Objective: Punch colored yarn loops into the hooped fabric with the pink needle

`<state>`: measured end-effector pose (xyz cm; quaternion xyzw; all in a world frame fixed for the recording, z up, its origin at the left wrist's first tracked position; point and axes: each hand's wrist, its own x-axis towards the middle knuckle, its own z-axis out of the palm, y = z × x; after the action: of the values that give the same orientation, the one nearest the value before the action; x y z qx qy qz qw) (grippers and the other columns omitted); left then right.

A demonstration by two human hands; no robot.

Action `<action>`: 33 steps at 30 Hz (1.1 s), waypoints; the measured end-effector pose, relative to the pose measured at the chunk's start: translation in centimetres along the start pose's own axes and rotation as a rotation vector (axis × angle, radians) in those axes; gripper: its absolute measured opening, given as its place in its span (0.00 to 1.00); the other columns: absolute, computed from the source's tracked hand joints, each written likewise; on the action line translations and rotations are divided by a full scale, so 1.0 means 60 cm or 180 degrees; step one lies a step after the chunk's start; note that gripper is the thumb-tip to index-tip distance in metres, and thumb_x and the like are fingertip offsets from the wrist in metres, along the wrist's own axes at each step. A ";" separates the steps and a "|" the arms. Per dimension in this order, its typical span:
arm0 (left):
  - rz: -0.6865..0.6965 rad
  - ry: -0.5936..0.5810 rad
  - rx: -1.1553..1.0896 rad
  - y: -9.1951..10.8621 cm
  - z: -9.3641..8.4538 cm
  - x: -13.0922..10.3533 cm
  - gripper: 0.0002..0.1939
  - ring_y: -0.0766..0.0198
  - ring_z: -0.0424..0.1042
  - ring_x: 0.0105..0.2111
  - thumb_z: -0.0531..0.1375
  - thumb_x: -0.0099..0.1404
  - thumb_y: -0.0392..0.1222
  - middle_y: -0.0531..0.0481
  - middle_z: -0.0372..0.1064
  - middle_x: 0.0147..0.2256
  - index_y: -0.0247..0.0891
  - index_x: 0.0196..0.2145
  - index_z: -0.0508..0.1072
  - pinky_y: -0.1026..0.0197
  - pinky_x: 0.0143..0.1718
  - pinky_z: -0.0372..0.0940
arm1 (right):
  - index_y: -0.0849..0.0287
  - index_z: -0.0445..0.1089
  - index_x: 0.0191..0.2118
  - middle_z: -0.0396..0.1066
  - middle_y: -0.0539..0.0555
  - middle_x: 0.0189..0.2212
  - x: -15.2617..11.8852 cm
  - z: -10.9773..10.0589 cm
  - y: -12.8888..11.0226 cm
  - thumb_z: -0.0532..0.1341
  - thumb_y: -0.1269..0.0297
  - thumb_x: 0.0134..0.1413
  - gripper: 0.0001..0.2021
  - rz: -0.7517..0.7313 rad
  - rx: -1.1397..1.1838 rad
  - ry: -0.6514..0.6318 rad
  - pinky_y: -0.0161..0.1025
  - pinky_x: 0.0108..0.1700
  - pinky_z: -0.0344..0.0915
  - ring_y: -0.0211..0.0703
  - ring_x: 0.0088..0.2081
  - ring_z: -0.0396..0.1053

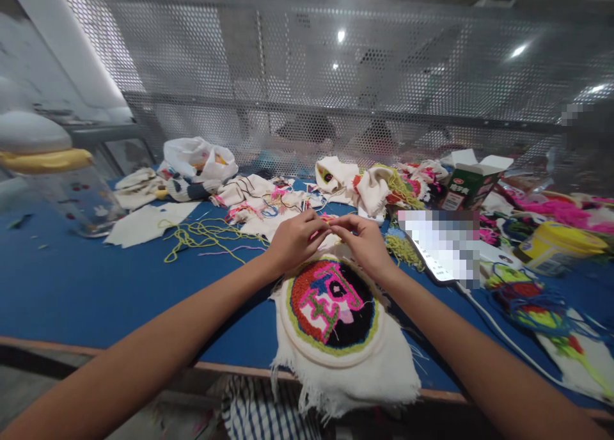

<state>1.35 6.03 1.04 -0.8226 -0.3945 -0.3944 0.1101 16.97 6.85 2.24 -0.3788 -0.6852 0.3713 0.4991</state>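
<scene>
A round embroidery hoop [352,357] with off-white cloth [378,385] lies at the table's front edge. Its tufted design is red, black, pink and green inside a yellow-green ring, and the frayed cloth hangs over the edge. Just beyond the hoop, my left hand [298,240] and my right hand [365,245] meet at the fingertips. Both hands are pinched closed; whatever lies between the fingertips is too small to make out. Loose yellow-green yarn [206,234] is spread to the left of my left hand.
A clear jar [79,194] stands far left. Cloth scraps [252,194] and a white plastic bag [199,160] lie at the back. To the right are a lit phone [434,261] with a white cable, a green box [467,187], a yellow tub [551,245] and tangled blue yarn [527,302].
</scene>
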 end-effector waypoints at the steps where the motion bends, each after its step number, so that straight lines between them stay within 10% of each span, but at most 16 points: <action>1: -0.0001 -0.0013 -0.0007 0.000 0.000 0.000 0.11 0.66 0.64 0.26 0.53 0.63 0.41 0.48 0.65 0.28 0.33 0.31 0.74 0.66 0.27 0.58 | 0.62 0.71 0.30 0.71 0.52 0.28 0.000 0.001 0.000 0.61 0.69 0.45 0.04 0.0019 0.0007 -0.0011 0.37 0.37 0.62 0.38 0.30 0.66; 33: -0.0131 0.0221 -0.1154 0.001 0.000 0.007 0.07 0.68 0.63 0.25 0.58 0.59 0.36 0.49 0.65 0.25 0.33 0.33 0.76 0.67 0.27 0.59 | 0.59 0.58 0.17 0.55 0.45 0.15 -0.003 -0.001 -0.005 0.51 0.62 0.54 0.16 0.0070 -0.0573 -0.0433 0.33 0.25 0.49 0.34 0.20 0.54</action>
<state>1.57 6.25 1.36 -0.8067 -0.3296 -0.4894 -0.0345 17.00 6.59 2.43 -0.4035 -0.7439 0.3386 0.4113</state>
